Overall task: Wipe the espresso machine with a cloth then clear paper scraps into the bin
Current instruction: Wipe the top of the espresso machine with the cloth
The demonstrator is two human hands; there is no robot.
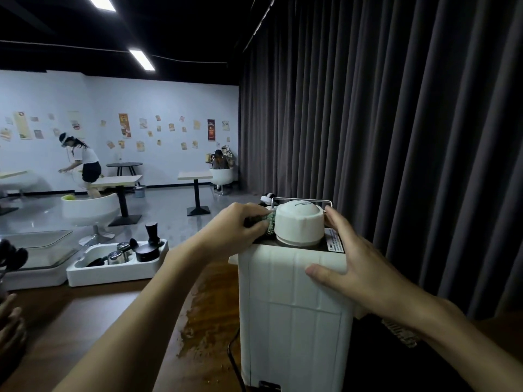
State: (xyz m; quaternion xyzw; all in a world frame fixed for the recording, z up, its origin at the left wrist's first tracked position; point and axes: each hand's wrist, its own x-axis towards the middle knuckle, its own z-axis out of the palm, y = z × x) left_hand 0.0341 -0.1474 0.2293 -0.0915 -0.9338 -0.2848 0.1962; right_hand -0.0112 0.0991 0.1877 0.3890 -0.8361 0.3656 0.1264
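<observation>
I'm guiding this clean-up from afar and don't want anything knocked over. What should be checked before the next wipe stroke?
1. Cloth held firmly: ok, the left hand grips it.
2. Espresso machine steadied: ok, the right hand rests on its top edge, thumb on the side wall.
3. Top free to wipe: not ok, an upturned white cup stands there, touching the cloth.
4. Power cable away from both hands: ok.
5. Machine switched off: cannot tell.
6. Counter clean: not ok, brown crumbs lie beside the machine.
</observation>
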